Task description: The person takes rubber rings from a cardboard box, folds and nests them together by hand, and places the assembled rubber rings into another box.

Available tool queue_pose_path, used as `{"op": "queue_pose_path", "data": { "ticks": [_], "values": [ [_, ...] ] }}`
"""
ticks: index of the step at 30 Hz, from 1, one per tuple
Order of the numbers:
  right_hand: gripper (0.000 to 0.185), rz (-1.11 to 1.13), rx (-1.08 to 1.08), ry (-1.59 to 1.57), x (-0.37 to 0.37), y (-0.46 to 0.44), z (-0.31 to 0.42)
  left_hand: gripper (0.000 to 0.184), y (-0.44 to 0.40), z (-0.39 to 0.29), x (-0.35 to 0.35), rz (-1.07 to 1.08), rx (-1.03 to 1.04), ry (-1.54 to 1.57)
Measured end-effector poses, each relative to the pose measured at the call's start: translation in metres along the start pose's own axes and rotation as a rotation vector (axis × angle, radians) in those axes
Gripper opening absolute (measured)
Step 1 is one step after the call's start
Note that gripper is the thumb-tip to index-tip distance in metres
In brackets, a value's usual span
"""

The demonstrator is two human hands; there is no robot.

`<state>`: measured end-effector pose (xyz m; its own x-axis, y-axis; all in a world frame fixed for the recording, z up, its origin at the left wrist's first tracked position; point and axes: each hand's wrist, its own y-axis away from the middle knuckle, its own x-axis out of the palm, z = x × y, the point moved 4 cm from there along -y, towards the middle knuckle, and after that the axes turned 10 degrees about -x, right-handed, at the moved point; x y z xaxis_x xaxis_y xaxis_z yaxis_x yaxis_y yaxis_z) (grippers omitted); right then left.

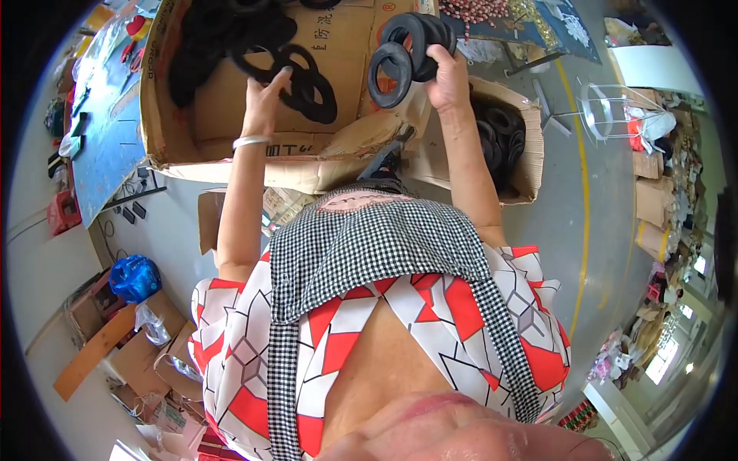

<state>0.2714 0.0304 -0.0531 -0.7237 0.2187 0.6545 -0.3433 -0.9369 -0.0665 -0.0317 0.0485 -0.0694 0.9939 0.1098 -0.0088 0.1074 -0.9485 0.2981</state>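
My left hand [267,96], a pale bangle at its wrist, reaches into a large cardboard box [246,170]. Its fingers and thumb are closed on several black rings [323,101], which look like rubber; part of the grip is hidden. Farther back in the box lies a heap of more black rings [207,46]. My right hand [448,79] is raised by the box's right edge, closed around a stack of thick black rings [390,74]. Below it, a smaller cardboard box [530,146] holds more black rings [500,142].
A blue-topped table [115,161] stands at the left, and another blue table [565,34] at the upper right carries red beads [473,11]. At right is a white wire frame [603,115]. Cardboard boxes [150,357] and a blue bag [134,278] lie at lower left.
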Motion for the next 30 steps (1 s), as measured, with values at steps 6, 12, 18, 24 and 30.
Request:
{"op": "queue_pose_path", "data": {
  "ticks": [6,12,18,24,30],
  "values": [
    [0.022,-0.014,-0.104,0.115,0.049,0.031,-0.012,0.061,0.068,-0.036,0.082,0.182,0.289,-0.327],
    [0.017,0.183,0.047,0.167,0.069,0.046,-0.008,0.057,0.061,-0.006,0.109,0.452,0.120,0.007],
    [0.013,0.063,0.054,0.105,0.008,0.013,-0.007,0.014,0.065,-0.014,0.096,0.413,-0.081,0.449],
    [0.014,-0.027,-0.227,0.195,-0.003,0.004,0.030,0.014,0.045,-0.011,0.067,0.360,-0.017,0.288],
    [0.033,0.399,-0.251,0.646,0.076,0.037,-0.007,0.039,0.070,-0.027,0.095,0.349,0.339,-0.375]
  ]
}}
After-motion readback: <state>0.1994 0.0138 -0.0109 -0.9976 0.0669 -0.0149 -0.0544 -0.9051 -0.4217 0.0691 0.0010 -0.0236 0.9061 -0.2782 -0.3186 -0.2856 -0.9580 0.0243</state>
